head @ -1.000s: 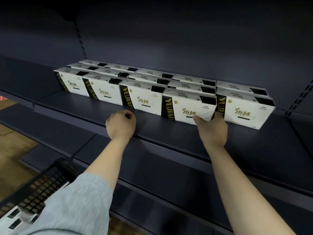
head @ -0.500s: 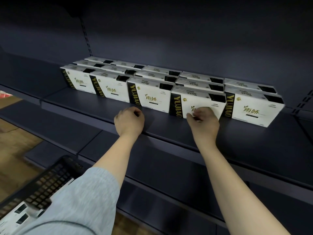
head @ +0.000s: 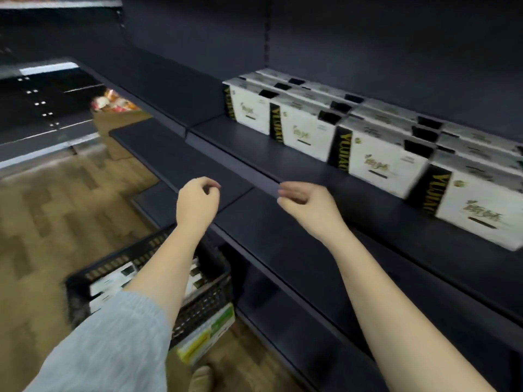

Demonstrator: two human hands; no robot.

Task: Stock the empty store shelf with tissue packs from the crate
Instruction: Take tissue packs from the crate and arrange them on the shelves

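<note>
A dark navy store shelf point(head: 254, 142) unit fills the upper and right part of the view, its boards stepping down toward the floor. The board at chest height runs diagonally from upper left to lower right. Its left half and the whole strip along its front edge lie bare; the tissue packs point(head: 379, 162) occupy the right half, set back from that front edge. The packs are white boxes with black and gold side bands, standing in rows several deep, the front row angling away toward the back wall; the picture blurs them on the right. Below this board a second shelf board point(head: 181, 157) juts further out, also bare.

A wood-patterned floor point(head: 42, 222) opens to the left. On it, low and just beside the shelf base, sits a black lattice crate point(head: 209, 301) with more white packs inside, partly hidden by the left forearm and its grey sleeve point(head: 113, 343). A green and white box point(head: 206, 335) lies under the crate's near corner.

Both hands hang in the air in front of the shelf edge, touching nothing. The left hand point(head: 198, 203) has its fingers loosely curled, holding nothing. The right hand point(head: 307, 203) is likewise loosely curled and empty, near the front lip, well apart from the packs.
</note>
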